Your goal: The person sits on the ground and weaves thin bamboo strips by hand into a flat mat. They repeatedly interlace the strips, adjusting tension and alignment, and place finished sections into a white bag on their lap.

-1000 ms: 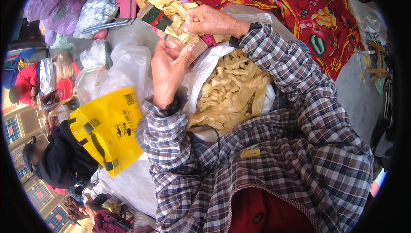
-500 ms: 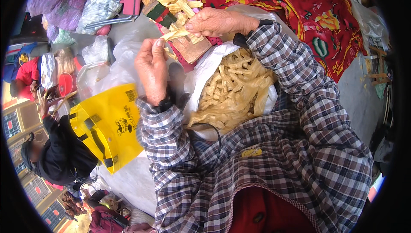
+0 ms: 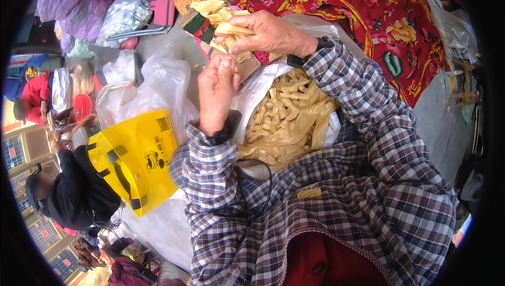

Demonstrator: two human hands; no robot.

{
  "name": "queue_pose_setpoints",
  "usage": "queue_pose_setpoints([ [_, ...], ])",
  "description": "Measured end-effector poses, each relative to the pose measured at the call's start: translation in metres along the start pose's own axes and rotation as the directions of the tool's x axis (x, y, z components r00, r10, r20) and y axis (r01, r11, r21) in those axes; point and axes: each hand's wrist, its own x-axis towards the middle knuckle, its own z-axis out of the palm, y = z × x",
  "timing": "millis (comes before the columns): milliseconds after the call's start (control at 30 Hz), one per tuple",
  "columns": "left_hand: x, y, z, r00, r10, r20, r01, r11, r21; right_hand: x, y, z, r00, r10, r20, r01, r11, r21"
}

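Between the thumb and fingers of my right hand (image 3: 271, 34) is a folded pale-yellow strip (image 3: 233, 29), flat and like dried husk. My left hand (image 3: 215, 94) is just below and to its left, thumb and fingers pinched together close to the right fingertips. What that pinch holds, if anything, is hidden. Beyond the hands, more loose strips (image 3: 209, 6) lie on a small wooden-topped stand, beside a dark green and red block (image 3: 195, 24). A white sack (image 3: 247, 99) against my lap holds a heap of folded and knotted yellowish strips (image 3: 289, 115).
Left of my arm stands a yellow bag (image 3: 139, 154), with clear plastic bags (image 3: 163, 83) behind it. A red floral cloth (image 3: 363, 18) spreads at the far right. Purple net sacks (image 3: 87, 10) and a pink folding chair (image 3: 163, 7) are far left. Other people sit along the left.
My left hand has moved right, up against my right hand. The strip that was stretched between both hands is now folded over in the right fingers.
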Motion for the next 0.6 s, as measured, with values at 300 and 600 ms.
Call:
queue_pose_setpoints([
  [300,0.007,-0.006,-0.001,0.914,0.368,-0.169,-0.269,0.864,0.426,-0.008,0.002,0.013,0.979,0.08,0.188,-0.01,0.938,-0.346],
  [600,0.012,-0.02,-0.004,0.932,0.268,-0.244,-0.296,0.951,-0.087,-0.011,0.002,0.016,0.919,0.261,0.296,-0.29,0.955,0.057],
])
